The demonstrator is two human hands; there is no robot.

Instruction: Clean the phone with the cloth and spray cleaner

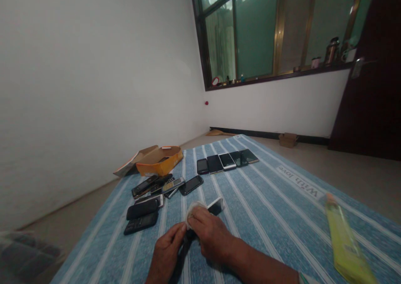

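My left hand is closed, thumb and fingers pinched at the near end of a phone. Its far end, a dark screen with a white edge, sticks out past my right hand; the middle is hidden. Closed over the phone, my right hand grips a crumpled white tissue or cloth. Just beyond lies a black phone. Left of it is a loose pile of old phones, with a keypad phone nearest me and a silver phone on top.
An open orange box stands at the far left of the striped bed cover. Several phones, among them a white-framed phone, lie in a row farther back. A yellow-green packet or bottle lies at right. A wall borders the left side.
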